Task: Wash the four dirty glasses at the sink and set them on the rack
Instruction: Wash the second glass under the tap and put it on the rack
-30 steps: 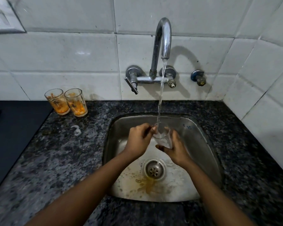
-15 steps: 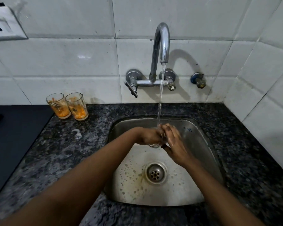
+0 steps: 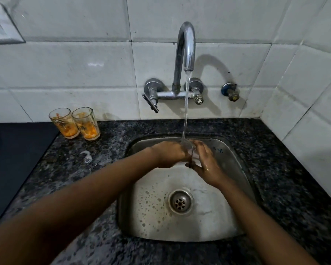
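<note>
Over the square steel sink (image 3: 227,222), my left hand (image 3: 169,153) and right hand (image 3: 206,165) both curl around one clear glass (image 3: 187,150) under the chrome tap's (image 3: 185,46) stream — two orange-stained glasses (image 3: 75,122) stand side by side on the speckled granite table (image 3: 96,150).

Single head view; looks steeply down, close over sink (image 3: 235,155)

Both forearms are bare from the near edge of the view right up to the hands, with no sleeve or cuff showing on either. The left hand (image 3: 170,154) and the right hand (image 3: 206,165) carry no glove (bare fingers throughout). Water droplets glisten on the back of the right hand, just behind its knuckles.
</note>
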